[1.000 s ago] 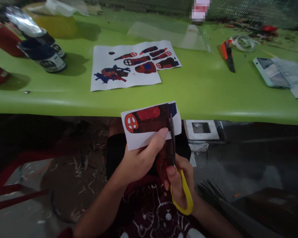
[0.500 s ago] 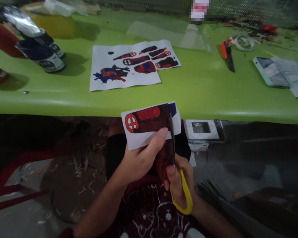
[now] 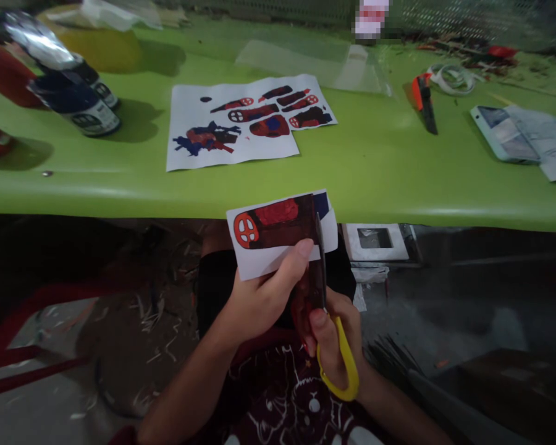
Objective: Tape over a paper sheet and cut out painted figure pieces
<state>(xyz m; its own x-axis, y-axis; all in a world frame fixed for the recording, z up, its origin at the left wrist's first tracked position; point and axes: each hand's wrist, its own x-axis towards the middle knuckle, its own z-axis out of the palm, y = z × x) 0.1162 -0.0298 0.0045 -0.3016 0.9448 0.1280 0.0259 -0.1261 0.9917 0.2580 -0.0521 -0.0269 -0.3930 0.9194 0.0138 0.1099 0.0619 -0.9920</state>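
Observation:
Between the thumb and fingers of my left hand [image 3: 264,303] is a piece of white paper [image 3: 254,264] painted with a dark red shape and an orange wheel-like circle. My right hand [image 3: 340,334] is closed on yellow-handled scissors [image 3: 349,364], with a finger and thumb about the handles. The scissor blades point upward along the paper's right side, at the painted part. A dark red painted strip hangs below the blades by my right hand. Part of the paper's back layer shows a blue patch. My left fingers are hidden behind the paper.
On the green table [image 3: 361,179] lies a larger painted paper sheet [image 3: 259,148]. Paint bottles [image 3: 92,117] stand at the left. At the right are an orange-and-black cutter [image 3: 425,102], a tape roll [image 3: 454,79] and a phone [image 3: 505,136]. A red chair [image 3: 37,309] is below left.
Almost nothing differs. The hands, scissors and painted paper hold the same position, and the view has shifted very slightly.

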